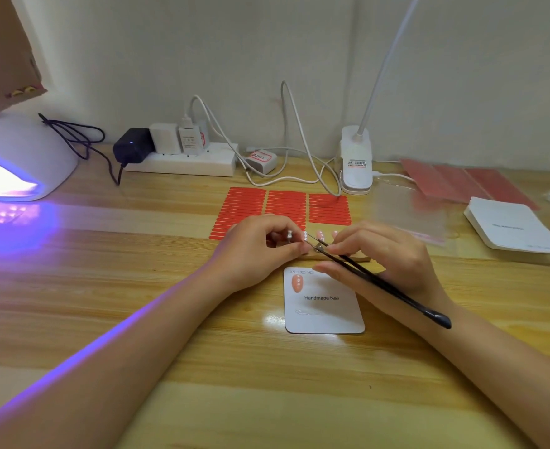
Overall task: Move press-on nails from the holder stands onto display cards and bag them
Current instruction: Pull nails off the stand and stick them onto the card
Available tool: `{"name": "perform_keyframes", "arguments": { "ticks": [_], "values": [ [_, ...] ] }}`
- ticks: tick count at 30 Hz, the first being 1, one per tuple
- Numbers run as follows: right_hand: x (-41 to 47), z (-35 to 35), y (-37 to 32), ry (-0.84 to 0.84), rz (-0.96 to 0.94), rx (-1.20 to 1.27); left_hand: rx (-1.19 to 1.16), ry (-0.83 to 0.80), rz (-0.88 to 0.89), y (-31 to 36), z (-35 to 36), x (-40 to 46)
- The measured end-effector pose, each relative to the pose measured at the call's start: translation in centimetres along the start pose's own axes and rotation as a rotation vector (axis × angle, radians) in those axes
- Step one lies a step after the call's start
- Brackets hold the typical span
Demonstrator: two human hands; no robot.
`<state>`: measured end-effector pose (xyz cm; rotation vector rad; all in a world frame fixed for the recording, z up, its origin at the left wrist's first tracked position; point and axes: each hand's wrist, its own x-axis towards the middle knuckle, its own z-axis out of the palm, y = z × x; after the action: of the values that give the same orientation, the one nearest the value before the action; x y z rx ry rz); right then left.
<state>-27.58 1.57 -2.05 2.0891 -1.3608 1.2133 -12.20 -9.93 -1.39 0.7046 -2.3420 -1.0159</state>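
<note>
A white display card [323,306] printed "Handmade Nail" lies on the wooden desk with one peach press-on nail [297,283] stuck at its top left. Just behind it a wooden holder strip [362,259] carries pink nails [321,235] on small stands, mostly hidden by my hands. My left hand [257,251] pinches a small metal holder stand [289,236] at the strip. My right hand [387,254] holds black tweezers [380,280], their tips reaching a nail with white dots beside my left fingertips.
Red adhesive strip sheets [283,205] lie behind the hands. A lit UV nail lamp [17,163] stands far left. A power strip [183,160], cables and a clip lamp base [356,163] line the wall. Clear bags [409,212] and a stack of blank cards [510,228] sit at right.
</note>
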Motion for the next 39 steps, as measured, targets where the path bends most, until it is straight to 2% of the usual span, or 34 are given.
{"name": "perform_keyframes", "arguments": {
  "ticks": [19, 28, 33, 37, 39],
  "values": [
    [-0.09, -0.17, 0.06, -0.073, -0.034, 0.012, -0.016, 0.002, 0.009, -0.06, 0.10, 0.13],
    [0.28, -0.04, -0.43, -0.046, 0.073, 0.065, -0.020, 0.011, 0.021, -0.10, 0.09, 0.10],
    [0.33, 0.24, -0.69, 0.009, 0.228, 0.110, -0.014, 0.012, 0.018, 0.01, 0.06, 0.10],
    [0.50, -0.21, -0.71, 0.065, 0.491, 0.355, 0.000, 0.011, 0.016, 0.01, 0.05, 0.11],
    [0.49, -0.27, -0.81, 0.063, 0.529, 0.370, 0.004, 0.011, 0.015, -0.05, 0.04, 0.12]
  ]
}}
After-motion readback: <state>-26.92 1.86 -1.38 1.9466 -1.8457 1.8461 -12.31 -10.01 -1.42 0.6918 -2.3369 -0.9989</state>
